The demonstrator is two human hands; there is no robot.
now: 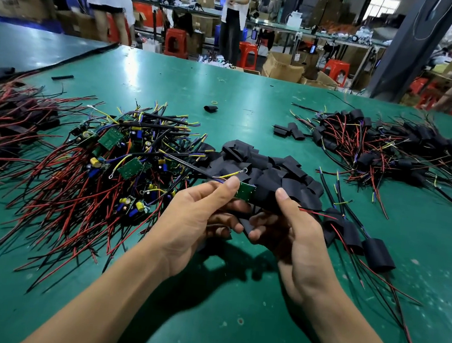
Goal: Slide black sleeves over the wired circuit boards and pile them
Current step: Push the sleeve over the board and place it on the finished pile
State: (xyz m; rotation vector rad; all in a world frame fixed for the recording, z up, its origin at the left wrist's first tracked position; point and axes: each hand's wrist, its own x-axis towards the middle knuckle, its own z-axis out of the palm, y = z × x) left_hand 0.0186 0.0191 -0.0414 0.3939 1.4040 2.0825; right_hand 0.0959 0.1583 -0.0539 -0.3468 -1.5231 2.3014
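Fingers [225,189] and black sleeve [265,197] hide the circuit board [246,192] (mostly)

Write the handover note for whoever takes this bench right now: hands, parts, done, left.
Left hand pinches the small green wired circuit board at its wire end. Right hand grips the black tube sleeve that partly covers it; green shows.
Heap of bare boards with red and black wires lies left on the green table mat. Heap of empty black sleeves lies just beyond the hands.
Done: sleeved pile far right, plus a few sleeved boards beside the right hand.
Left: push this sleeve fully on, pile it, then work through the bare heap.
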